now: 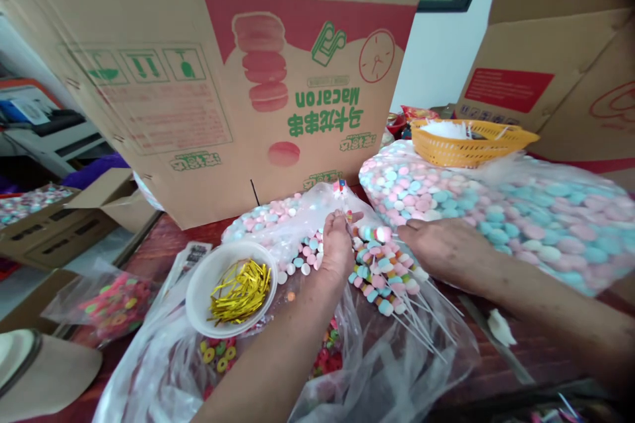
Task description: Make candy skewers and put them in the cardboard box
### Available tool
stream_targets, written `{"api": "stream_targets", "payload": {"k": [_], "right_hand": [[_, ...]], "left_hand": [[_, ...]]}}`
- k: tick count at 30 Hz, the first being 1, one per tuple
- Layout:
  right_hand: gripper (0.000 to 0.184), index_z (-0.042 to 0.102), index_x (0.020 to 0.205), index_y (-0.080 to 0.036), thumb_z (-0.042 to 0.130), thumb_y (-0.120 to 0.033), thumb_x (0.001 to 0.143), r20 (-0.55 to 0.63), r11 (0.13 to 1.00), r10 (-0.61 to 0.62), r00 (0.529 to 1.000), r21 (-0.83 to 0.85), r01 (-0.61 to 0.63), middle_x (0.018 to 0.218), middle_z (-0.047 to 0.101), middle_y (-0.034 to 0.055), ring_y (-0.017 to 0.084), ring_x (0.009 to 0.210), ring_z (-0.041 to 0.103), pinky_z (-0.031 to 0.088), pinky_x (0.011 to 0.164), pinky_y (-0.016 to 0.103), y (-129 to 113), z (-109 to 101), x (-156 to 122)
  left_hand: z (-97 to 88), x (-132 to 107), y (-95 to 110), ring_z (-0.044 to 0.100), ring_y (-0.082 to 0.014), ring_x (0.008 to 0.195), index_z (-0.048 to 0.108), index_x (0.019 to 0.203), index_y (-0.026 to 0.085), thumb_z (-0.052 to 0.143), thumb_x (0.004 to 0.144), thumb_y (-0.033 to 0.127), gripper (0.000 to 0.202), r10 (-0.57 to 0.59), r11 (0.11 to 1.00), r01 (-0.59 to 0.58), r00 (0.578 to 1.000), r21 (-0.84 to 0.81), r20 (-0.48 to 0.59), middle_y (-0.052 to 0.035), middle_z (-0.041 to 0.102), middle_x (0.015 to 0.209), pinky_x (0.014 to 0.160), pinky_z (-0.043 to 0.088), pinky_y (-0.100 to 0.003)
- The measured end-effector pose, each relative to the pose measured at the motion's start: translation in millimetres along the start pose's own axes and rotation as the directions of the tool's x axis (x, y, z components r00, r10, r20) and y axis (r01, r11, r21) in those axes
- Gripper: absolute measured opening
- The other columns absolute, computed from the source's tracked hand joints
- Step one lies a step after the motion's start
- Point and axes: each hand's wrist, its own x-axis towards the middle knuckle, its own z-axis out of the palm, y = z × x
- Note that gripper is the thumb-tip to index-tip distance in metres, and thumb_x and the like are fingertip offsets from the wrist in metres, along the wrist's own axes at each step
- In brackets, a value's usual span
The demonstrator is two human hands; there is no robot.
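A candy skewer with pink, white and blue pieces lies level between my two hands. My right hand is closed, with its fingertips pinching the stick end. At the other end, my left hand curls its fingers, and a small red and yellow piece shows at the fingertips. Just below is a pile of finished-looking skewers, their white sticks pointing down and right. Loose pastel candies spill from a clear bag beside my left hand.
A white bowl of gold twist ties stands left of my forearm. Behind rises a large cardboard box. At right, a big bag of pastel candies carries a yellow basket. Bagged ring candies lie far left.
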Motion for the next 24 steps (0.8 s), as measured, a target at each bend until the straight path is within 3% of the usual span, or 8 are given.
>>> {"api": "stream_targets", "payload": {"k": [4, 8, 11, 13, 15, 18, 20, 24], "right_hand": [[0.026, 0.061, 0.102, -0.018, 0.046, -0.010, 0.084, 0.006, 0.998, 0.055, 0.998, -0.022, -0.055, 0.088, 0.068, 0.0107, 0.022, 0.074, 0.067, 0.039, 0.054, 0.027, -53, -12, -6], [0.026, 0.060, 0.104, -0.015, 0.044, -0.009, 0.085, -0.035, 0.990, 0.120, 0.992, 0.077, -0.117, 0.092, 0.068, 0.0126, 0.022, 0.076, 0.068, 0.041, 0.056, 0.026, -102, -7, -5], [0.022, 0.060, 0.093, -0.016, 0.042, -0.008, 0.084, -0.076, 0.953, 0.194, 0.978, 0.250, -0.170, 0.089, 0.069, 0.0104, 0.019, 0.071, 0.066, 0.041, 0.057, 0.025, -117, 12, -6], [0.020, 0.058, 0.082, -0.018, 0.039, -0.014, 0.086, -0.140, 0.865, 0.268, 0.953, 0.471, -0.174, 0.078, 0.067, 0.0069, 0.018, 0.067, 0.063, 0.043, 0.058, 0.025, -115, 28, -13], [0.026, 0.054, 0.075, -0.020, 0.035, -0.026, 0.092, -0.217, 0.692, 0.358, 0.908, 0.714, -0.102, 0.067, 0.062, 0.0034, 0.017, 0.063, 0.059, 0.046, 0.059, 0.026, -106, 43, -25], [0.031, 0.052, 0.074, -0.022, 0.036, -0.038, 0.094, -0.282, 0.472, 0.438, 0.853, 0.880, 0.049, 0.065, 0.059, 0.0010, 0.016, 0.061, 0.057, 0.048, 0.058, 0.026, -91, 49, -46], [0.025, 0.055, 0.079, -0.022, 0.041, -0.037, 0.093, -0.372, 0.508, 0.409, 0.833, 0.851, 0.130, 0.067, 0.060, 0.0005, 0.015, 0.061, 0.057, 0.047, 0.057, 0.025, -81, 42, -56], [0.016, 0.061, 0.097, -0.022, 0.048, -0.024, 0.089, -0.664, 0.789, 0.161, 0.730, 0.531, 0.309, 0.076, 0.068, 0.0033, 0.017, 0.064, 0.062, 0.047, 0.060, 0.027, -67, 16, -60]], "left_hand": [[-12.3, -11, 6, 0.055, -0.0121, 0.067, 0.054, 0.079, 0.018, 0.038, 0.092, 0.029, 0.024, 0.238, 0.951, -0.215, 0.968, 0.222, -0.083, -0.0054, 0.069, 0.088, 0.068, 0.042, -0.023], [-25.7, -21, 19, 0.055, -0.0129, 0.078, 0.053, 0.081, 0.020, 0.037, 0.092, 0.027, 0.021, 0.345, 0.906, -0.294, 0.930, 0.304, -0.129, -0.0045, 0.066, 0.093, 0.073, 0.042, -0.023], [-41.4, -31, 36, 0.052, -0.0124, 0.071, 0.053, 0.080, 0.020, 0.040, 0.092, 0.032, 0.021, 0.402, 0.873, -0.341, 0.908, 0.349, -0.117, -0.0022, 0.065, 0.087, 0.068, 0.042, -0.023], [-60.9, -41, 52, 0.053, -0.0128, 0.070, 0.054, 0.078, 0.020, 0.045, 0.090, 0.036, 0.023, 0.461, 0.823, -0.399, 0.885, 0.405, -0.064, -0.0005, 0.063, 0.080, 0.068, 0.043, -0.024], [-88.3, -56, 69, 0.055, -0.0143, 0.074, 0.058, 0.078, 0.019, 0.049, 0.088, 0.039, 0.024, 0.541, 0.688, -0.492, 0.838, 0.534, 0.075, -0.0003, 0.063, 0.077, 0.072, 0.044, -0.025], [-133.9, -83, 90, 0.060, -0.0166, 0.077, 0.064, 0.080, 0.019, 0.049, 0.090, 0.037, 0.026, 0.552, 0.350, -0.598, 0.754, 0.721, 0.357, -0.0017, 0.067, 0.077, 0.076, 0.045, -0.029], [-157.6, -103, 101, 0.062, -0.0173, 0.079, 0.066, 0.085, 0.020, 0.047, 0.092, 0.034, 0.024, 0.526, 0.150, -0.653, 0.689, 0.742, 0.499, -0.0025, 0.071, 0.081, 0.081, 0.044, -0.032], [-178.7, -132, 115, 0.064, -0.0177, 0.090, 0.066, 0.098, 0.023, 0.046, 0.094, 0.026, 0.021, 0.463, -0.111, -0.713, 0.579, 0.692, 0.671, -0.0025, 0.073, 0.091, 0.097, 0.037, -0.040]]}}
